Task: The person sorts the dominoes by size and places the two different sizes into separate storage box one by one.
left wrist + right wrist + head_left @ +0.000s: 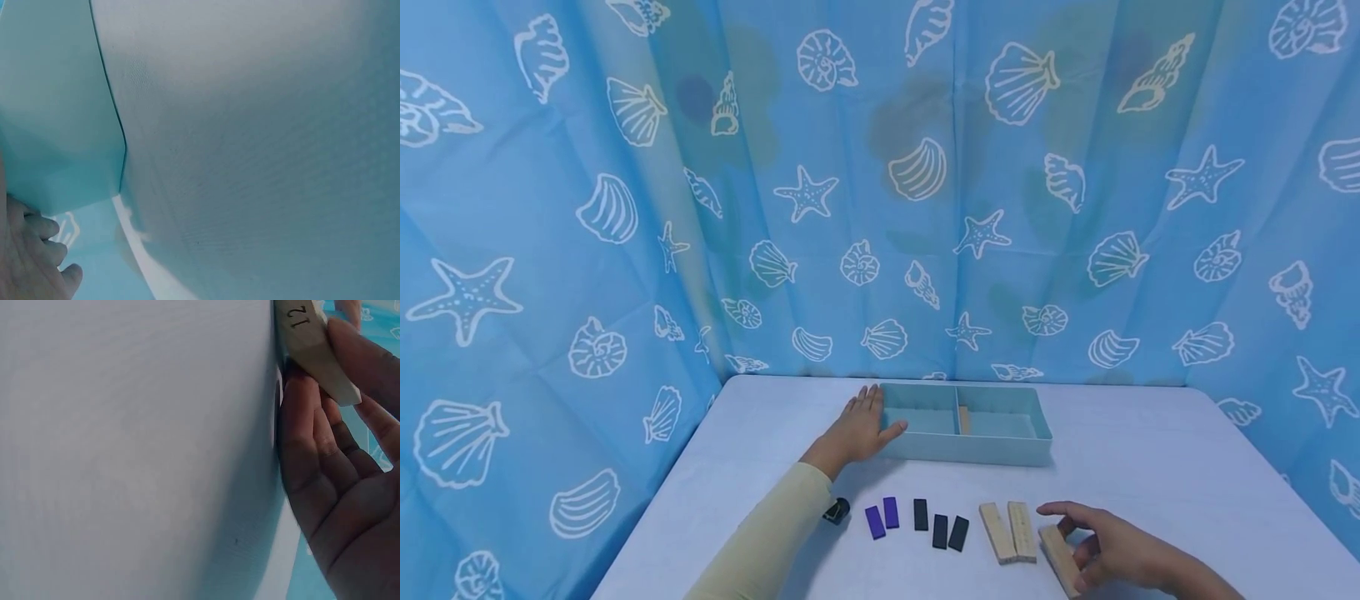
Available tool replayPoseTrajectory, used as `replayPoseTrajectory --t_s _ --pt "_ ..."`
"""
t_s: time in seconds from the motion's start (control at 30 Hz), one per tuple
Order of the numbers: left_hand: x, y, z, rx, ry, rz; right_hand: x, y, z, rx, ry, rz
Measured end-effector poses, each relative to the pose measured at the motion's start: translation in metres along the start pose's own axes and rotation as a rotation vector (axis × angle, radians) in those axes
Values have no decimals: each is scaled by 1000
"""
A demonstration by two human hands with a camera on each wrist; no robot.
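A long pale-blue box [970, 450] with a divider stands toward the back of the table. My left hand [859, 425] rests at its left end, fingers fairly straight along the end and the thumb over the near rim. In the left wrist view, the fingers [53, 253] show beside the box's end wall. At the right, my right hand [1112, 546] pinches a wooden block [1058, 557] between thumb and fingers, low over the table. The right wrist view shows the number 12 on this block [306, 337]. Just left of it lie two more wooden blocks [997, 533].
Two purple blocks [875, 522] and three black blocks [921, 515] lie in front of the box. A small black object [837, 511] is partly hidden by the left sleeve [767, 537]. One wooden piece [965, 419] leans against the divider in the right compartment. A shell-patterned curtain [865, 208] hangs behind.
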State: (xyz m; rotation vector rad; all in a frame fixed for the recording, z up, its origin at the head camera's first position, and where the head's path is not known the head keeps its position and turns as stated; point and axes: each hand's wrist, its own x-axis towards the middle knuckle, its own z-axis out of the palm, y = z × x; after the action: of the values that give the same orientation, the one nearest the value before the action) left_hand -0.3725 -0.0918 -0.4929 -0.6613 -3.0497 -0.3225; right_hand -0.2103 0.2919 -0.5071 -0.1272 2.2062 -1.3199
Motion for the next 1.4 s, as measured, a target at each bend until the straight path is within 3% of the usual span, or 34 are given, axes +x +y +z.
replayPoseTrajectory --t_s 0.3,0.73,1.4 --pt "-2 2 0 -2 -7 -9 5 1 -5 31 37 -25" --pt "-4 3 -1 -18 -1 6 8 -8 -17 303 32 -149" --pt "-4 3 -1 -7 16 -2 20 -33 -22 321 148 -283"
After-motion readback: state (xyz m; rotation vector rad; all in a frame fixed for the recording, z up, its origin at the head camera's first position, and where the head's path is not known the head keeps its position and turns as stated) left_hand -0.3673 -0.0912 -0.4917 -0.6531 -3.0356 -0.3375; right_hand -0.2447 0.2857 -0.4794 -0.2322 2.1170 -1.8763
